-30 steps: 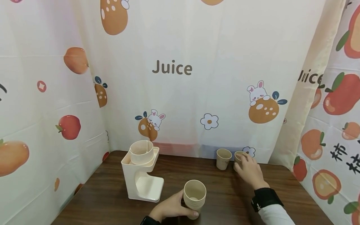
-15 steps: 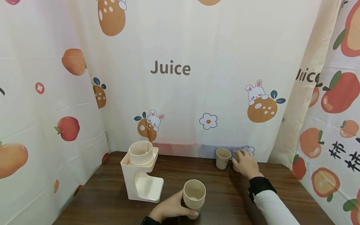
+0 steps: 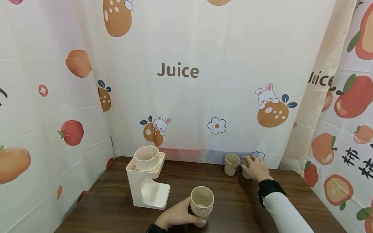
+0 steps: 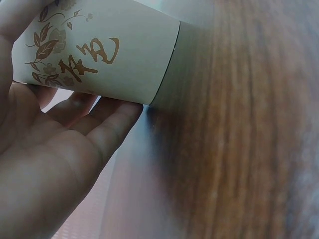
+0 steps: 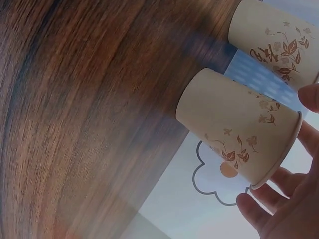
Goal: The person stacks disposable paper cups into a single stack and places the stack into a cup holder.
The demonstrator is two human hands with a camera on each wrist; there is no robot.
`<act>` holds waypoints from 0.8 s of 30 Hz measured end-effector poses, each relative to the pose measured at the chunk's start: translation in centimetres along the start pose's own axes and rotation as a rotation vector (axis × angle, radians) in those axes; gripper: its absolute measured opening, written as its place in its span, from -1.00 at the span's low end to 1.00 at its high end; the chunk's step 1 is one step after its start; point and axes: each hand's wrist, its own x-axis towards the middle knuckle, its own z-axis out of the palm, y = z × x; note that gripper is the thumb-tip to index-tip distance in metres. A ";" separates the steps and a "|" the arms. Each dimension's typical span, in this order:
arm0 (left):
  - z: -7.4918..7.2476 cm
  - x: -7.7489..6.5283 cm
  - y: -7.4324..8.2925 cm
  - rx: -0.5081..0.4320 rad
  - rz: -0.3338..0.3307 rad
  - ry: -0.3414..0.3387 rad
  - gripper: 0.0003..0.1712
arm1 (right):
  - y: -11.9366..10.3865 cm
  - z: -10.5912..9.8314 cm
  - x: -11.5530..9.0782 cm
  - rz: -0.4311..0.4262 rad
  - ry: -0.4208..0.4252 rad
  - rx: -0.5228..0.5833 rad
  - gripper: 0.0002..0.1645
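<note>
My left hand (image 3: 178,215) grips a stack of beige paper cups (image 3: 201,207) near the table's front, its mouth facing up. In the left wrist view, brown leaf print and characters mark the lowest paper cup (image 4: 107,50), with the fingers (image 4: 107,127) curled along its side. At the back right, my right hand (image 3: 257,169) is at the rim of an upright paper cup (image 5: 232,122). Its fingers (image 5: 251,209) spread loosely about the rim, and the thumb looks apart from it. A second single paper cup (image 5: 274,42) stands just left of that one.
A cream-coloured stand (image 3: 137,187) with a round open container (image 3: 146,158) on top is at the left of the brown wooden table (image 3: 96,200). Fruit-printed curtains (image 3: 180,106) hang close behind the table and along both sides.
My right hand has shifted slightly back and left around the far paper cup, showing more of its lower side. The left hand and its stack stay in place.
</note>
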 end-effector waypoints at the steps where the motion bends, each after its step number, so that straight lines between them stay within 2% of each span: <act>1: 0.0 0.0 0.0 0.003 -0.001 0.000 -0.19 | 0.0 0.0 0.0 -0.003 0.001 -0.002 -0.43; 7: 0.0 0.0 -0.2 -0.001 -0.004 -0.002 -0.18 | 0.1 -0.5 0.0 0.000 -0.018 -0.020 -0.43; 14: 0.0 -0.1 -0.1 0.026 -0.036 0.012 -0.18 | 0.0 -1.5 -0.2 0.012 -0.089 0.015 -0.46; 24: 0.0 -0.1 -0.1 0.013 -0.030 0.003 -0.18 | -0.7 -2.0 -0.7 0.013 -0.158 0.021 -0.47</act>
